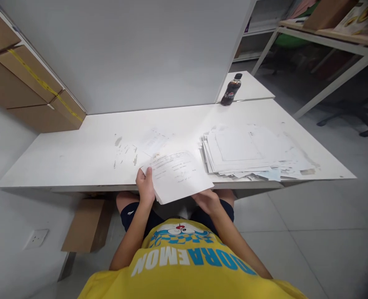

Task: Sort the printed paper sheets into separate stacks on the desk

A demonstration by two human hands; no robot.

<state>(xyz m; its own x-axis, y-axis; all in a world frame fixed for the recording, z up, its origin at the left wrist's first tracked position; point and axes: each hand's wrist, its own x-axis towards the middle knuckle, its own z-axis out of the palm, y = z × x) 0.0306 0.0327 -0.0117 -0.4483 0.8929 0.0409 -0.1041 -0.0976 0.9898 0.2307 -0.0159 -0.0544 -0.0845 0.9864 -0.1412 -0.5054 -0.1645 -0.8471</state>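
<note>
A few sheets of paper with writing (180, 176) are held together over the front edge of the white table (103, 166). My left hand (145, 185) grips their left edge, thumb on top. At the lower right corner, my right hand (207, 200) holds the sheets from below, its fingertips hidden under the paper. Just behind them another printed sheet (153, 141) lies flat on the table. To the right rests a thick, uneven stack of papers (240, 149), with a light blue piece (271, 174) sticking out at its front.
A dark drink bottle (231, 89) stands at the back right, beside a tall grey panel (134, 54). Cardboard boxes (40, 89) line the back left, and another box (87, 224) sits below the table.
</note>
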